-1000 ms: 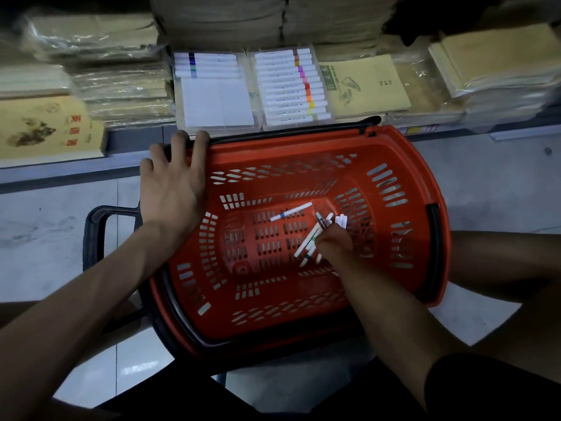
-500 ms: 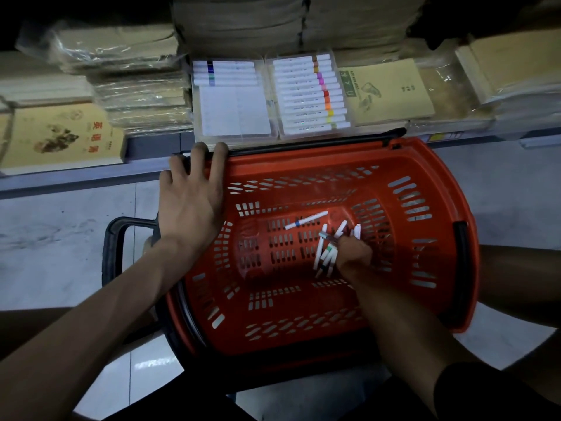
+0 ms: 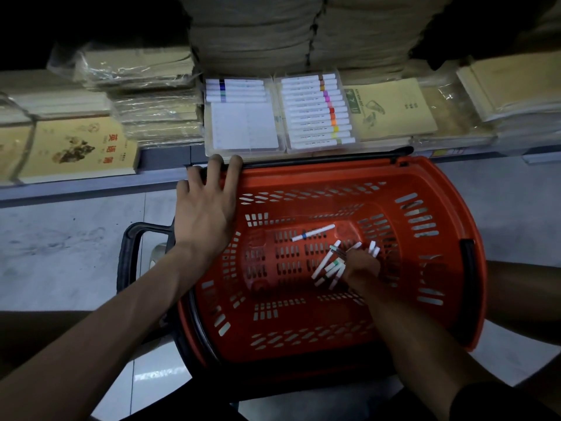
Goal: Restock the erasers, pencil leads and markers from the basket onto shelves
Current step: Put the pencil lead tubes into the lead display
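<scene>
Left hand [image 3: 204, 214] spread flat on the red basket [image 3: 449, 208] rim. Right hand [image 3: 362, 264] down inside, closed around a bunch of markers [image 3: 329, 267] on the basket floor. One marker [image 3: 312, 232] loose just beyond; two marker boxes [image 3: 317, 110] on the shelf [image 3: 164, 158].

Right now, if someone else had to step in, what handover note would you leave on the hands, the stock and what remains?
Left hand: flat on the far-left rim of the red basket, steadying it, holding nothing.
Right hand: down in the basket, closing on a bunch of white markers; grip not clearly settled.
One blue-banded marker lies loose on the basket floor, apart from the bunch.
Shelf: right marker tray looks full; left marker tray holds only a few at the top.
No erasers or leads visible in the basket.
Left: lift the bunch and the loose marker, probably into the left tray.
</scene>
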`<state>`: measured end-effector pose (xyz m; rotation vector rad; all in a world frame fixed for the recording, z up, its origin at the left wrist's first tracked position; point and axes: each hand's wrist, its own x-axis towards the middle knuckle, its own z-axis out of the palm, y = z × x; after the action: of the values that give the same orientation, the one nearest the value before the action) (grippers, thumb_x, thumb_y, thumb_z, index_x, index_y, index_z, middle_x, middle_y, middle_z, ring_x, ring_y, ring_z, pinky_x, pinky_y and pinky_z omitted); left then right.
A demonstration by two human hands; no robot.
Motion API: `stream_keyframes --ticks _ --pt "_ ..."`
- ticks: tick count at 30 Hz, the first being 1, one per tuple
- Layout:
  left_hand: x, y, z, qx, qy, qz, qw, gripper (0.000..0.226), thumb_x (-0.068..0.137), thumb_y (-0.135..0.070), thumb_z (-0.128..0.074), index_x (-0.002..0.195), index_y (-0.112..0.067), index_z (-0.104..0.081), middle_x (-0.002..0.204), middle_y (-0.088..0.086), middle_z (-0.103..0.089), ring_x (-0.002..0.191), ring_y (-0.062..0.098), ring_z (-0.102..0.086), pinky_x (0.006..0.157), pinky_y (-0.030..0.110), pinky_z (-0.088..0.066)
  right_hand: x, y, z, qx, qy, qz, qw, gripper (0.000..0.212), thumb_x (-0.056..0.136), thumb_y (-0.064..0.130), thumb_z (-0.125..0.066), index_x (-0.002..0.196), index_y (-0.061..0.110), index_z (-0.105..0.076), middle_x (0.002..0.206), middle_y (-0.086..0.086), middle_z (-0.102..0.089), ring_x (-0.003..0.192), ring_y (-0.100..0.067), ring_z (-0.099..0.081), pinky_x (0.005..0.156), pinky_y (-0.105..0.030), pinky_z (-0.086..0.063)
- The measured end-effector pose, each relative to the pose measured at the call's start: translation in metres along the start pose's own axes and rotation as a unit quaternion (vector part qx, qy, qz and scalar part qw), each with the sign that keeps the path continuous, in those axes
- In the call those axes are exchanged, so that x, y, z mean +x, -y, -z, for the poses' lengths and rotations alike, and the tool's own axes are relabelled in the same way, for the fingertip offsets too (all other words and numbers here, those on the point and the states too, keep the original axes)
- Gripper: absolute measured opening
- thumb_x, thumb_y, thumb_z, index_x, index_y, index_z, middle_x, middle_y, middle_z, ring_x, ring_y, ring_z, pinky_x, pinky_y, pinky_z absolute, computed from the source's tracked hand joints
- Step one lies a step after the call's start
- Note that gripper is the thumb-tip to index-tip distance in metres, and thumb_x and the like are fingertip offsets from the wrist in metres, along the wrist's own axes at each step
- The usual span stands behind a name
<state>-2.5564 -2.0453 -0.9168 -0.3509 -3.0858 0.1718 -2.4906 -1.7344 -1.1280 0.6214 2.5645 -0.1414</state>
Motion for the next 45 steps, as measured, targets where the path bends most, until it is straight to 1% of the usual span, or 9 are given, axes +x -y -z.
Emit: stream_keyframes --ticks 5,10,15,19,25,29,34,40,45 --pt "0.005 0.001 -0.004 0.005 -0.007 -0.002 1.000 0.094 0.078 -0.019 -0.077 0.155 -0.014 -0.025 0.144 0.021 -0.039 0.105 0.046 -0.050 0.081 0.055 -0.046 0.000 0.003 0.005 -0.040 0.022 0.060 0.997 0.059 0.104 0.037 -0.046 0.158 0.015 -0.034 0.157 -0.018 -0.042 0.149 -0.033 -0.035 0.126 -0.043 0.004" --pt "0.014 0.002 -0.007 0.017 -0.017 -0.007 1.000 0.095 0.078 -0.019 -0.074 0.158 -0.011 -0.022 0.142 0.023 -0.041 0.108 0.046 -0.049 0.090 0.056 -0.044 -0.019 0.032 0.050 -0.035 0.022 0.121 0.992 0.050 0.087 0.029 -0.071 0.131 0.013 -0.057 0.121 -0.005 -0.069 0.114 -0.025 -0.068 0.095 -0.036 -0.052" --pt "0.011 -0.007 -0.003 0.024 -0.040 -0.057 0.997 0.100 0.076 -0.028 -0.073 0.160 -0.003 -0.024 0.153 0.025 -0.036 0.145 0.046 -0.030 0.114 0.059 -0.028 -0.042 0.058 0.086 0.137 0.090 0.184 0.969 0.050 0.077 0.033 -0.077 0.117 0.021 -0.049 0.099 0.000 -0.071 0.091 -0.022 -0.070 0.069 -0.029 -0.051" --pt "-0.005 -0.026 0.000 -0.049 0.011 -0.146 0.988 0.082 0.059 -0.037 -0.080 0.135 -0.013 -0.062 0.139 0.022 -0.050 0.126 0.046 -0.051 0.101 0.055 -0.041 -0.066 0.079 0.135 0.404 0.149 0.152 0.890 0.033 0.074 0.022 -0.089 0.093 0.018 -0.063 0.069 0.009 -0.067 0.065 -0.007 -0.064 0.061 -0.023 -0.052" --pt "-0.011 -0.041 0.044 -0.401 0.091 -0.113 0.905 0.059 0.086 -0.040 -0.058 0.144 -0.026 -0.053 0.131 -0.003 -0.057 0.119 0.018 -0.058 0.102 0.028 -0.046 -0.110 0.097 0.217 0.625 0.268 0.171 0.714 0.037 0.059 0.027 -0.091 0.047 0.018 -0.057 0.043 0.000 -0.039 0.034 -0.012 -0.037 0.038 -0.023 -0.030" --pt "-0.004 -0.028 0.080 -0.374 -0.049 -0.123 0.918 0.036 0.098 -0.048 -0.053 0.127 -0.029 -0.064 0.113 -0.007 -0.062 0.101 0.017 -0.065 0.084 0.036 -0.053 -0.115 0.099 0.245 0.685 0.313 0.177 0.633 0.034 0.070 0.012 -0.088 0.082 -0.013 -0.068 0.048 -0.004 -0.029 0.034 -0.014 -0.031 0.036 -0.025 -0.027" --pt "0.011 -0.008 0.121 -0.263 -0.218 -0.161 0.926 0.027 0.106 -0.035 -0.051 0.122 -0.023 -0.070 0.107 -0.004 -0.067 0.085 0.020 -0.067 0.071 0.038 -0.054 -0.129 0.110 0.285 0.696 0.306 0.215 0.612 0.044 0.063 0.021 -0.095 0.061 0.009 -0.053 0.050 -0.003 -0.029 0.033 -0.012 -0.030 0.035 -0.025 -0.027" --pt "0.095 0.056 0.203 -0.090 -0.466 -0.058 0.878 0.027 0.104 -0.025 -0.059 0.122 -0.010 -0.073 0.104 0.011 -0.071 0.078 0.031 -0.064 0.064 0.041 -0.049 -0.131 0.111 0.326 0.693 0.269 0.229 0.629 0.052 0.077 0.015 -0.075 0.128 0.007 -0.066 0.057 -0.002 -0.028 0.040 -0.012 -0.029 0.041 -0.027 -0.028" --pt "0.178 0.096 0.229 0.034 -0.360 0.063 0.930 0.022 0.099 -0.027 -0.062 0.108 -0.015 -0.077 0.098 0.011 -0.068 0.085 0.036 -0.064 0.072 0.043 -0.049 -0.134 0.112 0.352 0.696 0.239 0.252 0.629 0.047 0.078 0.020 -0.071 0.123 0.009 -0.069 0.057 0.000 -0.028 0.043 -0.013 -0.029 0.043 -0.028 -0.031"
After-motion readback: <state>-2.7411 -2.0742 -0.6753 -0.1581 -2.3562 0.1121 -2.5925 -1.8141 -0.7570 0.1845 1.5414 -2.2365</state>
